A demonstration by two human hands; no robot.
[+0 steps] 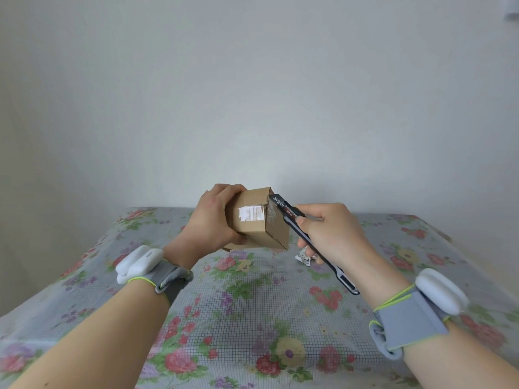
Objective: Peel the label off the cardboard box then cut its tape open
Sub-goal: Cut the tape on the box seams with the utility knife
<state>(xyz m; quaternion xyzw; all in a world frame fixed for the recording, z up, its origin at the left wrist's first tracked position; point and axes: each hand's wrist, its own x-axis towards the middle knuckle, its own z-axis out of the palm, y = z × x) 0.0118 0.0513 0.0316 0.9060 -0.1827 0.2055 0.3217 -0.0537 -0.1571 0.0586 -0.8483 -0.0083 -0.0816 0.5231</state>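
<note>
Two bare forearms are seen nearest the camera, each wrapped in a grey wrist strap (407, 318) carrying a white device, above a bench (252, 318) covered with a floral cloth. The cardboard box (261, 220) is held tilted in the air above the bench by the left hand (210, 217), whose fingers are wrapped around its far left side. White torn remains of the label (252, 214) are seen on the box face turned to the camera. A dark utility knife (303, 234) is gripped by the closed fingers of the right hand (331, 234), its tip set against the tape (271, 213) at the box's upper right edge. A crumpled scrap of paper (304, 258) lies on the bench below the right hand.
</note>
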